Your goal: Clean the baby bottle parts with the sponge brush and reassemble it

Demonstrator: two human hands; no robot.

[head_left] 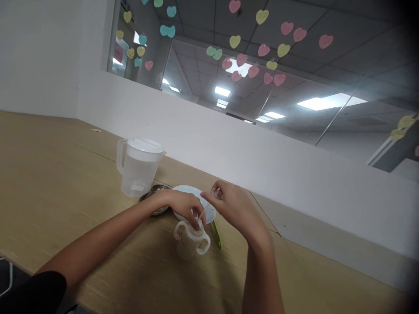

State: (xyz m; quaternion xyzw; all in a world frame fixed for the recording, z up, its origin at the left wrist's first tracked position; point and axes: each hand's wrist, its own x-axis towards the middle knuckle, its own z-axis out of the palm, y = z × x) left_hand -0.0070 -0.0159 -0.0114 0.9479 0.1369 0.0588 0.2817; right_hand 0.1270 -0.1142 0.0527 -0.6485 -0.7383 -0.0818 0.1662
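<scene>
A translucent two-handled baby cup (186, 247) stands upright on the table in front of me. My left hand (188, 206) reaches over it from the left, fingers bent down and closed round its top. A thin pale straw (204, 212) slants up from the cup's top towards my right hand (234, 205). The right hand is closed on a small clear piece (216, 192) at the straw's upper end; its exact kind is too small to tell. Behind both hands lies a white plate (186, 189), with a green-handled utensil (217, 235) just right of the cup.
Behind my left forearm stands a clear lidded pitcher (139, 170). A round metal dish (159, 188) sits between it and the plate, partly hidden by my arm. A white wall (203, 139) with a window above closes off the table's (81, 183) far side.
</scene>
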